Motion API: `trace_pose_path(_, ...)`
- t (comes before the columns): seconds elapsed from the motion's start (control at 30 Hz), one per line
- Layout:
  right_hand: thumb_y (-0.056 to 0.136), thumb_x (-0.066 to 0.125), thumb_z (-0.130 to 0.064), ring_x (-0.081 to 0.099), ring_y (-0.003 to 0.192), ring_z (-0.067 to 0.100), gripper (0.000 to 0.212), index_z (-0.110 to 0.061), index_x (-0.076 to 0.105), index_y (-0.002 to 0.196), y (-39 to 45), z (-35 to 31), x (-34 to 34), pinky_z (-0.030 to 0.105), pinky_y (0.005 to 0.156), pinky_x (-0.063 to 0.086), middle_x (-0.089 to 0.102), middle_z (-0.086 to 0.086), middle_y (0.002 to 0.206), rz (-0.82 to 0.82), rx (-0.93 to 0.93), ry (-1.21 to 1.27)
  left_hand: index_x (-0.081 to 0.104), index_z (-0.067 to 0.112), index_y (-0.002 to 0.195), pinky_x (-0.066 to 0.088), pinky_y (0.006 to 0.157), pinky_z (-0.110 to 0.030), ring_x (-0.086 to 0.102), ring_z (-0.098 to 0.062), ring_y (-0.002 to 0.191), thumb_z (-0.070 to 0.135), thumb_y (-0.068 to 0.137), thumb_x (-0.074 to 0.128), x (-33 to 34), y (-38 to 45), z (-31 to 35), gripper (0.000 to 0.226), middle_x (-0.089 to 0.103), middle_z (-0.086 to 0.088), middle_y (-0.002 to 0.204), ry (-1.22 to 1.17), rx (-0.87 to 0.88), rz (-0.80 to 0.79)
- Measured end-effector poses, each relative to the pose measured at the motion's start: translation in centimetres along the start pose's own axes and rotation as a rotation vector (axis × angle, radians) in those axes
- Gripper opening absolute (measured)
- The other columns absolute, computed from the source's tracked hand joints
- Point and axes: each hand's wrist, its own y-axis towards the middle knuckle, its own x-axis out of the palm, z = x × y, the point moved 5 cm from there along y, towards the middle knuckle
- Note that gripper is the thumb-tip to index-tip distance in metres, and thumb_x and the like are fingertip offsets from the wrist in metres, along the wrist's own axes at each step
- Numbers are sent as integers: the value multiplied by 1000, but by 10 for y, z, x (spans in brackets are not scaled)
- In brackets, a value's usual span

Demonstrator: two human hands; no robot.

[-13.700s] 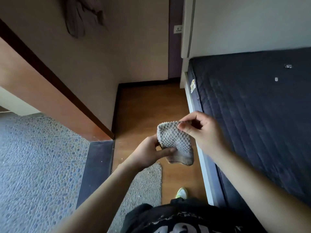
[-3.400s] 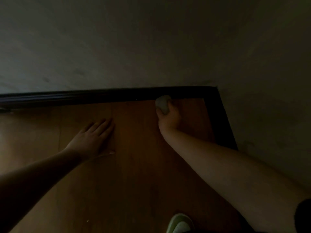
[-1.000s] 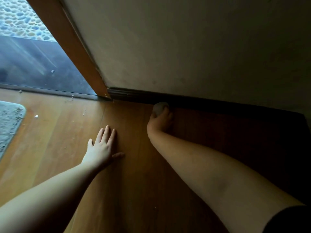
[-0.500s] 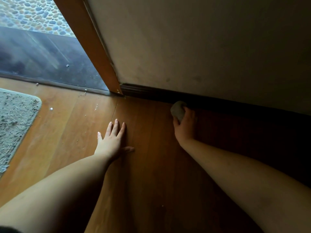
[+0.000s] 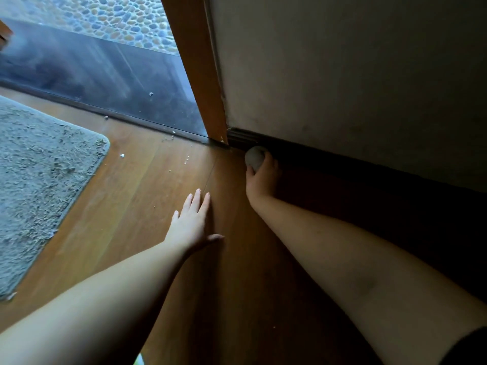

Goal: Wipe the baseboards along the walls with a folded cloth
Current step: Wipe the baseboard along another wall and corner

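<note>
The right hand (image 5: 262, 177) has its grip closed round one pale folded cloth (image 5: 253, 157), which sticks out at the hand's 12 o'clock and presses against the dark baseboard (image 5: 329, 160) just beside the wooden door frame (image 5: 195, 67). The left hand (image 5: 191, 222) lies at about 8 o'clock from the cloth — fingers straight, palm flat on the wooden floor (image 5: 137, 196), holding nothing. One grey rug (image 5: 39, 180) sits at 9 o'clock, well apart. Two hands, one cloth, one rug — a few pale crumbs dot the floor near the threshold.
</note>
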Motion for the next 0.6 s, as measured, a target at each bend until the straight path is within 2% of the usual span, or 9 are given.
trace_pose_path(0.2, 91, 67, -28, 48, 130, 29, 53, -15, 51, 140, 12, -49, 35, 34, 110, 35, 55, 11, 139, -157, -145, -22, -7, 16, 158, 20, 120, -48, -6, -25, 152, 68, 76, 66, 8, -8, -21, 122, -16, -6, 165, 83, 29, -38)
trace_pose_path(0.3, 89, 69, -29, 52, 126, 29, 52, -12, 55, 136, 15, -63, 38, 31, 105, 35, 59, 13, 134, -210, -132, 7, -7, 18, 158, 20, 120, -48, -5, -24, 152, 68, 78, 64, 5, -8, -26, 118, -15, -4, 165, 97, 42, -37)
trace_pose_path(0.47, 89, 70, -24, 49, 129, 28, 52, -10, 54, 136, -5, -41, 16, 32, 109, 35, 55, 12, 137, -198, -162, 43, -4, 21, 158, 20, 119, -50, -2, -19, 153, 71, 90, 41, -1, -7, -26, 96, -8, 0, 166, 145, 27, 66)
trace_pose_path(0.6, 89, 70, -24, 46, 130, 27, 54, -11, 51, 137, -25, -6, -11, 32, 109, 34, 52, 11, 140, -267, -222, 8, -3, 22, 158, 18, 119, -50, -3, -19, 153, 70, 91, 39, -7, 4, -5, 93, -6, 1, 166, 134, 97, 98)
